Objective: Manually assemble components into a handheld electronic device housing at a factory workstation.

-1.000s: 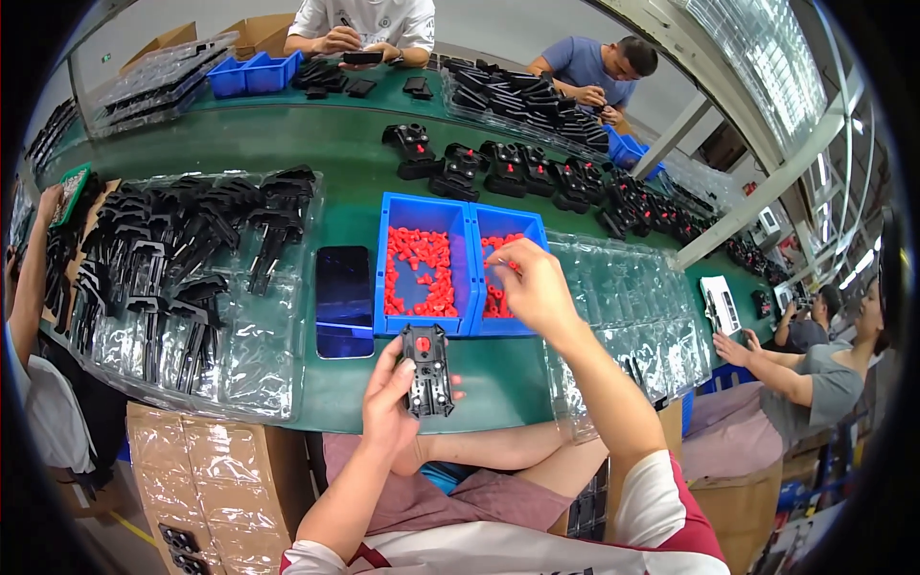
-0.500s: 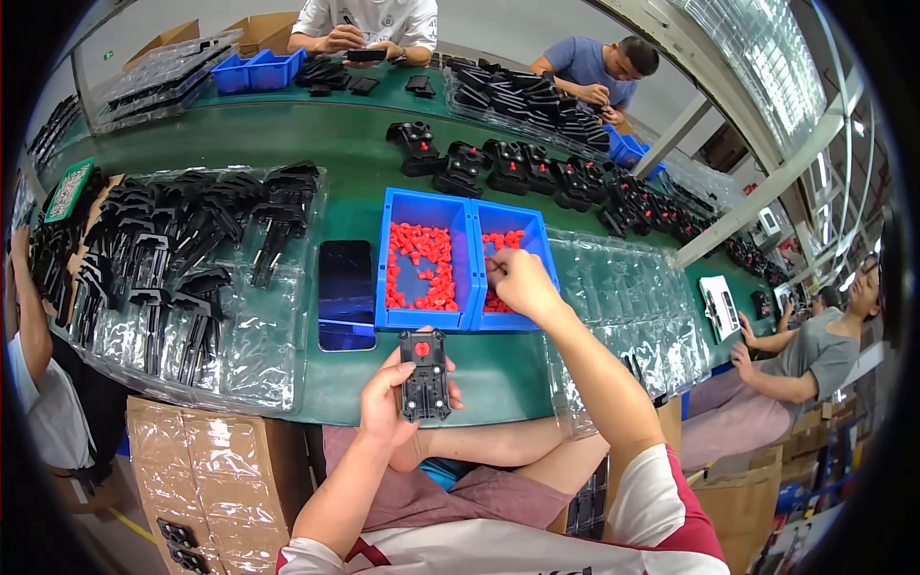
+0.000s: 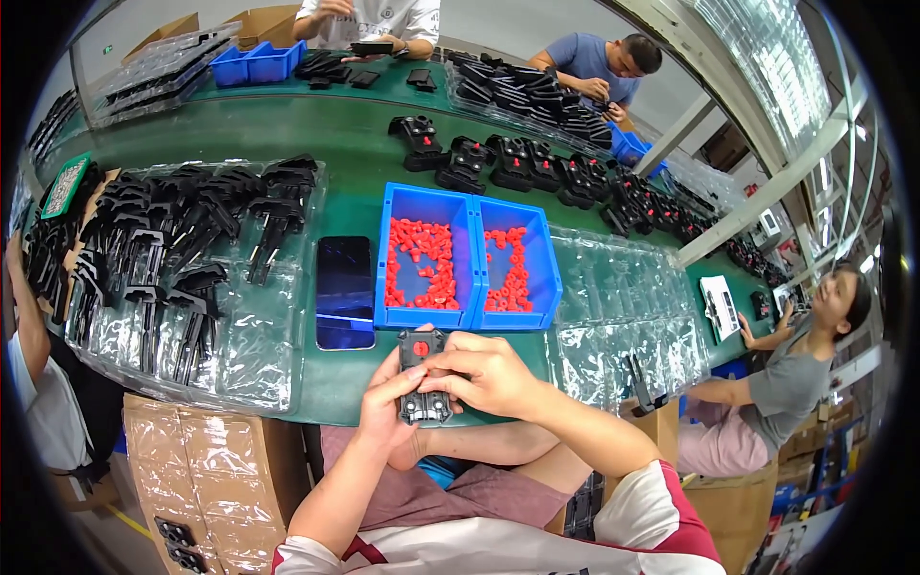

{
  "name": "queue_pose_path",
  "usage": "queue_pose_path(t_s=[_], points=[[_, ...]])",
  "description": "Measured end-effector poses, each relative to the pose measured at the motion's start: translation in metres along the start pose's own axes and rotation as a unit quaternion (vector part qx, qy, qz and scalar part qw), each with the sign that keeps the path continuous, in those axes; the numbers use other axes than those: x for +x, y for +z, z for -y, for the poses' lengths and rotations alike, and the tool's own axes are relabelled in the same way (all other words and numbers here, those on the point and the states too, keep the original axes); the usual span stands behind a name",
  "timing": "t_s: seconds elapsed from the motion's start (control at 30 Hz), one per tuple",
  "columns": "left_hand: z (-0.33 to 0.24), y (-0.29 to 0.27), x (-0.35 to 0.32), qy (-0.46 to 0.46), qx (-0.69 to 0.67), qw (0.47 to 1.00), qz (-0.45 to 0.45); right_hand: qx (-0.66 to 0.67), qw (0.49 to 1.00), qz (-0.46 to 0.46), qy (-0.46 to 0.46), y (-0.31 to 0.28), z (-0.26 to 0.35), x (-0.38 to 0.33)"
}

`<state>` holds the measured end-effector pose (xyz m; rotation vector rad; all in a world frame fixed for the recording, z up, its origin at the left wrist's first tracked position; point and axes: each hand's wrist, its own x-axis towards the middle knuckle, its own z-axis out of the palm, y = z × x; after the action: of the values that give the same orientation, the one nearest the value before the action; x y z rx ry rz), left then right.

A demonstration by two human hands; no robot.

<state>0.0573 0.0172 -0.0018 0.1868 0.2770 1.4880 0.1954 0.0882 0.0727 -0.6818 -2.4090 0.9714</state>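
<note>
My left hand [image 3: 385, 402] grips a black plastic housing [image 3: 425, 409] over my lap, just in front of the table edge. A round red part [image 3: 421, 349] sits near the housing's top end, and shiny metal spots show near its lower end. My right hand [image 3: 487, 374] is over the middle of the housing, thumb and fingers pinched together against it. Whatever lies between those fingertips is hidden. Beyond my hands stand two joined blue bins, the left bin [image 3: 428, 319] and the right bin [image 3: 517, 323], both holding small red plastic parts.
A dark phone [image 3: 345, 287] lies left of the bins. Further left, black bracket parts [image 3: 158, 249] fill a clear plastic tray [image 3: 259, 369]. Right of the bins is another clear tray [image 3: 623, 307]. Black assemblies [image 3: 465, 163] line the table behind. Co-workers sit across and at both sides.
My right hand has left the right blue bin and come down to the housing in my left hand. At the right, the co-worker has leaned back.
</note>
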Motion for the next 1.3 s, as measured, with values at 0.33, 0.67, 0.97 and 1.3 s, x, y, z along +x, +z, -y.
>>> queue_pose_path(t_s=[0.33, 0.67, 0.97, 1.3], points=[[-0.001, 0.000, 0.004, -0.005, 0.003, 1.000, -0.012, 0.011, 0.998, -0.032, 0.045, -0.002, 0.016, 0.016], [-0.007, -0.004, 0.005, -0.020, -0.035, 0.999, 0.004, -0.153, 0.986, -0.048, -0.056, 0.038, 0.025, 0.181], [0.000, -0.003, 0.006, 0.003, -0.050, 0.998, 0.023, -0.329, 0.943, -0.032, 0.029, 0.058, -0.016, 0.245], [0.001, -0.001, 0.005, 0.003, -0.138, 0.988, 0.067, -0.023, 0.990, -0.130, -0.040, -0.019, 0.003, 0.067]])
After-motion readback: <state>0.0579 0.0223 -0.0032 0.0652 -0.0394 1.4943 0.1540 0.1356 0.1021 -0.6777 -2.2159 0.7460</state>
